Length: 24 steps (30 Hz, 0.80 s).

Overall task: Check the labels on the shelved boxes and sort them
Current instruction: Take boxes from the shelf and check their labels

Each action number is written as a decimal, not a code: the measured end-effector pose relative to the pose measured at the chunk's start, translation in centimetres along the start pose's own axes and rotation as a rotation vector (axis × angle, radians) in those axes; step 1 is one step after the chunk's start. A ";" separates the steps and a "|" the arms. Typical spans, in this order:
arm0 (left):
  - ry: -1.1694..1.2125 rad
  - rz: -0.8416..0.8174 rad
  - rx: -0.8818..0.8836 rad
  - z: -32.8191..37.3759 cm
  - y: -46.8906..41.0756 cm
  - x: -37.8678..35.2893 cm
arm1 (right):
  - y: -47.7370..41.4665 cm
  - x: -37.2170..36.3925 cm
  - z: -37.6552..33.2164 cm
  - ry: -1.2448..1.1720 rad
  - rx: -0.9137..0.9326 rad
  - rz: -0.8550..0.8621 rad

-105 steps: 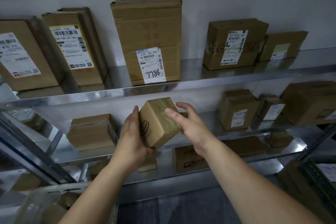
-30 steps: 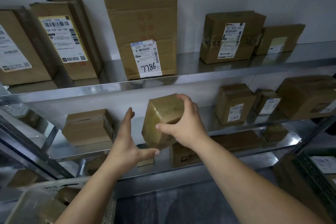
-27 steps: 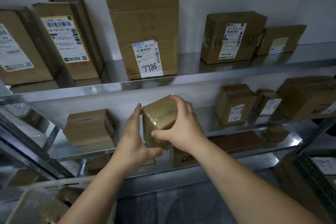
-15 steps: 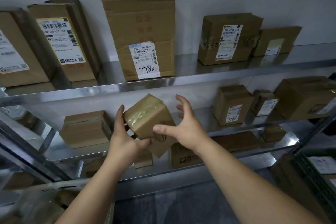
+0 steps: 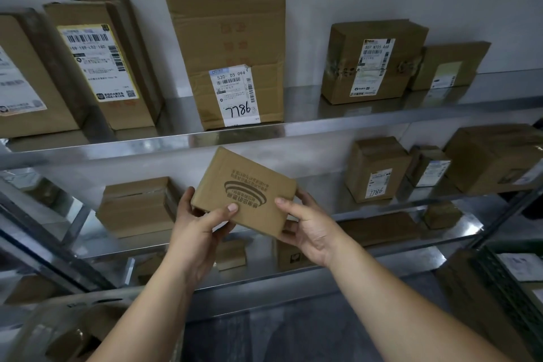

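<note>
We hold the small box (image 5: 245,192) tilted, printed logo side facing us, long axis between hands: left hand (image 5: 197,225) pinching its lower-left edge, right hand (image 5: 308,223) cupping its right end.

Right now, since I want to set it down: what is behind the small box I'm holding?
Around the small box only metal middle shelf and wall show; the spot straight behind it is covered.
</note>
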<state>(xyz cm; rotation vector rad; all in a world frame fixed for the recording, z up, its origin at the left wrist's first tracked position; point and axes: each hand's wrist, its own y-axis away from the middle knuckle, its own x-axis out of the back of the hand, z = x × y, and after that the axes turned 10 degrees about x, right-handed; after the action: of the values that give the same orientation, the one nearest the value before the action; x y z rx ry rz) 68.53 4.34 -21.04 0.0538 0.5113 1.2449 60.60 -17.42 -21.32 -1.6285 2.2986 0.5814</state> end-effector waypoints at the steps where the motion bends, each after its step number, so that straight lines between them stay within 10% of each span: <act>1: 0.003 -0.008 0.002 0.0 0.0 0.1 | -0.1 0.1 0.1 -0.007 -0.006 0.005; 15: 0.011 -0.065 0.019 -0.1 0.2 0.7 | -1.0 0.1 0.7 -0.051 -0.040 -0.050; 24: -0.547 -0.077 -0.138 3.3 1.3 2.4 | -1.0 2.1 -3.0 0.322 0.272 -0.138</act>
<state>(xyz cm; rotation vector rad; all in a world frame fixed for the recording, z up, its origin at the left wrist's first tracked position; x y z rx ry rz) 69.25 7.73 -18.54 0.2477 -0.0468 1.1277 60.87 -20.90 -19.75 -1.8290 2.3234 -0.0303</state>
